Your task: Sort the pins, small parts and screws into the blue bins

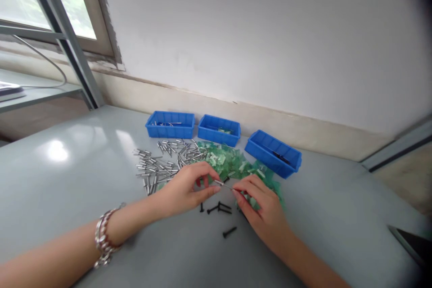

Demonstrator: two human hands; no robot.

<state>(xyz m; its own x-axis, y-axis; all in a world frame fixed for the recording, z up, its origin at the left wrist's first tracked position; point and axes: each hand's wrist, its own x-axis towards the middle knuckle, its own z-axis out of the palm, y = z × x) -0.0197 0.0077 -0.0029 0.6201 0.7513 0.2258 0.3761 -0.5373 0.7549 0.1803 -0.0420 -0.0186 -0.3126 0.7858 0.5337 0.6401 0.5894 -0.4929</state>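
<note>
My left hand (189, 191) and my right hand (261, 204) meet over the grey table (67, 175), both pinching one thin silver rivet (223, 184) between their fingertips. A heap of silver rivets (162, 164) lies behind my left hand. A pile of green plastic pieces (229, 162) spreads behind and under my right hand. Several black screws (219, 209) lie on the table just below the hands, one more black screw (229, 232) nearer to me. A bead bracelet (103, 236) is on my left wrist.
Three blue bins stand in a row at the back: the left bin (170, 124) holds some rivets, the middle bin (218, 129) a few green pieces, the right bin (273, 153) something dark. A wall and a window (50, 4) rise behind.
</note>
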